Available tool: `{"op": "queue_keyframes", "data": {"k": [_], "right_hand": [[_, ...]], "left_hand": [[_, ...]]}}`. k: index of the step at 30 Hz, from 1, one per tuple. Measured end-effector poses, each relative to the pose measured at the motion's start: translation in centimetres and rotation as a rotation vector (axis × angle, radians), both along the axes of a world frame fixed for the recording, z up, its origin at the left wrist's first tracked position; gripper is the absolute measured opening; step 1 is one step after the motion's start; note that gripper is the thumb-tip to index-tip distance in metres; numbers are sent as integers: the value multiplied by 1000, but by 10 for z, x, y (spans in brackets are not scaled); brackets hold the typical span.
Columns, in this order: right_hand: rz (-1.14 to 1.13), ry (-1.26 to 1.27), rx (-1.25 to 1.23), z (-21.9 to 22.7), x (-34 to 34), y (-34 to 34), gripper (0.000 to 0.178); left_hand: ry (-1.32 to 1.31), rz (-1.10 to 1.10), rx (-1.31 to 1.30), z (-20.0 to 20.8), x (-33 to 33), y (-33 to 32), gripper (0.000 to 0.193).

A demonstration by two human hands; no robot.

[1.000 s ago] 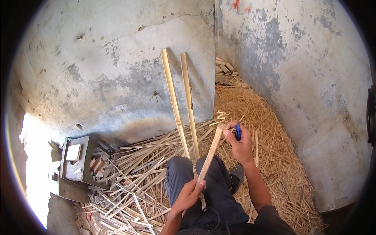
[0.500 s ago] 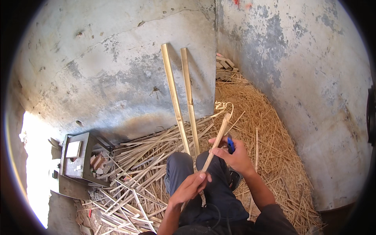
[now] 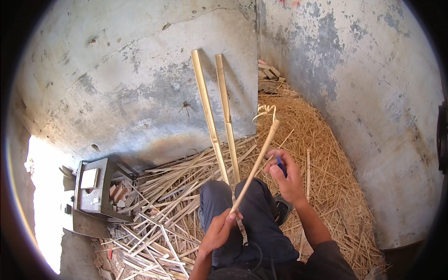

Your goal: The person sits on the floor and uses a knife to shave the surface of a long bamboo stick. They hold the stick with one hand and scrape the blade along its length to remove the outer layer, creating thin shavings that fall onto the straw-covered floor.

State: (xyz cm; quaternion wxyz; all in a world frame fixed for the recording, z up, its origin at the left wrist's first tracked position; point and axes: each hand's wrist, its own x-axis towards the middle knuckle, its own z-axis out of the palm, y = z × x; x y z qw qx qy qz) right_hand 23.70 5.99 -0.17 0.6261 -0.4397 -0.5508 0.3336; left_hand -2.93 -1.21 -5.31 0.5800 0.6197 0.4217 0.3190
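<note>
My left hand (image 3: 221, 227) is closed round the lower end of a long pale bamboo strip (image 3: 255, 168), which slants up and to the right above my knees. From its top end hangs a thin curled shaving (image 3: 267, 110), still attached. Just right of the strip, my right hand (image 3: 289, 178) has its fingers curled round a small blue tool (image 3: 281, 166). Most of that tool is hidden by the fingers, so its kind is unclear. My right fingertips are close to the strip; I cannot tell whether they touch it.
Two split bamboo lengths (image 3: 205, 107) lean against the wall ahead. Loose strips (image 3: 163, 210) litter the floor at left, and a deep heap of shavings (image 3: 326, 186) lies at right. An overturned wooden stool (image 3: 100, 189) stands at left; bricks (image 3: 269, 73) sit in the far corner.
My right hand has come off the strip and shifted slightly right and down. The strip's top end has risen and turned, showing its narrower side. My left hand keeps its hold.
</note>
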Motion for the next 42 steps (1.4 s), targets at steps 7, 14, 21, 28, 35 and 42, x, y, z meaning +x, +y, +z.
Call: {"op": "queue_keyframes", "data": {"k": [7,14,21,28,35,42], "right_hand": [[10,-594,150,4,-1,-28,33],[-2,-770,331,-3,-11,-33,32],[-17,-785,356,-1,-15,-34,30],[-24,-800,336,3,-15,-33,27],[-41,-801,316,5,-15,-32,27],[-132,-801,265,7,-10,-28,28]], "left_hand": [[153,120,195,46,19,15,38],[256,154,307,59,36,14,32],[381,233,425,54,46,11,32],[462,278,432,57,48,9,29],[501,291,469,49,47,11,31],[555,302,481,49,46,11,32]]}}
